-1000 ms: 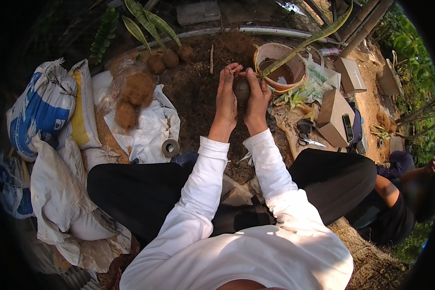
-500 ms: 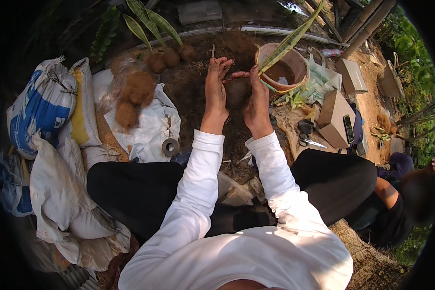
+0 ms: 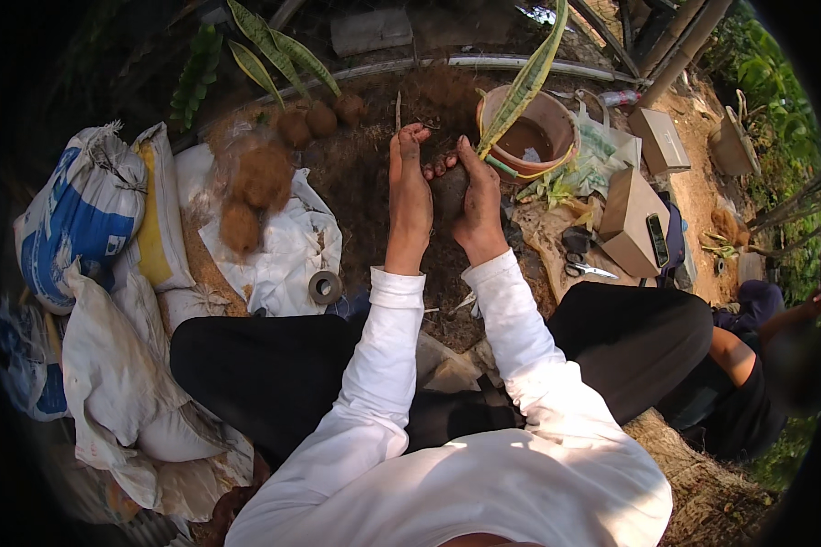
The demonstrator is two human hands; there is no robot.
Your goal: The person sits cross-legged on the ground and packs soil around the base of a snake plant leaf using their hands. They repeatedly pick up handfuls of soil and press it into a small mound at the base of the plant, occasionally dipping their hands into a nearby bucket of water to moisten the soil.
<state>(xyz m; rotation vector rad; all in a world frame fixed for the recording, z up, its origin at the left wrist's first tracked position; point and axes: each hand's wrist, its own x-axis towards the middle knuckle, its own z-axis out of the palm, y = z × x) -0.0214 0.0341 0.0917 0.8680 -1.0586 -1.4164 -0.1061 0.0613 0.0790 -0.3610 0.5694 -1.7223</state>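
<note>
Largest first: a blue-and-white sack [image 3: 82, 214] stands at left, neck gathered; contents hidden. A yellow-and-white sack [image 3: 166, 223] leans beside it, contents likewise unseen. Cardboard box [image 3: 622, 223] at right; interior not visible. Pinkish bucket [image 3: 559, 117], beyond the right hand, holds something brown, apparently murky water, plus one pale scrap. Two brown fibre clumps [image 3: 263, 178] lie on and beside the white sheet [image 3: 292, 260].

Left hand [image 3: 410, 201]: palm faces inward, fingers extended and loosely bent, gripping nothing; contact with the ball cannot be told. Right hand [image 3: 482, 201]: cupped against the dark ball [image 3: 449, 196], fingers curled round its far side. The ball sits between the palms, above the soil; a striped leaf [image 3: 524, 87] rises from beside it.

Progress (judged): three brown balls [image 3: 321, 120] with leaves appear done. The held one is rounded but lacks their brown covering; that part seems outstanding.

Smallest: tape roll [image 3: 336, 290], scissors [image 3: 593, 271], both unused.
</note>
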